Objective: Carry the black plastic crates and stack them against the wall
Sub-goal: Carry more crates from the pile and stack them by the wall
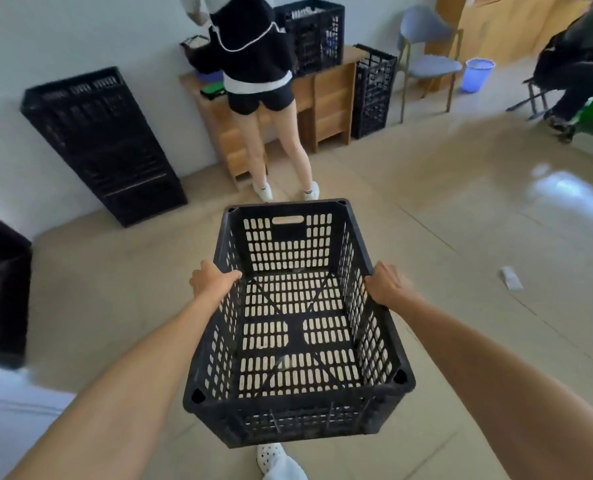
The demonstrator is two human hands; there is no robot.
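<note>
I hold an empty black plastic crate (295, 424) in front of me, above the tiled floor. My left hand (209, 279) grips its left rim, thumb inside the wall. My right hand (389, 284) grips the right rim. A tall stack of black crates (101, 143) stands against the white wall at the left. More black crates sit on the wooden desk (314, 32) and beside it (373, 90).
A person (257, 64) stands at the wooden desk (329, 98) straight ahead. A blue-grey chair (426, 53) and a blue bin (477, 74) are behind it. Another person sits at the far right (572, 74). A dark object (1, 289) lies at the left edge. Paper scrap (511, 278) on the floor.
</note>
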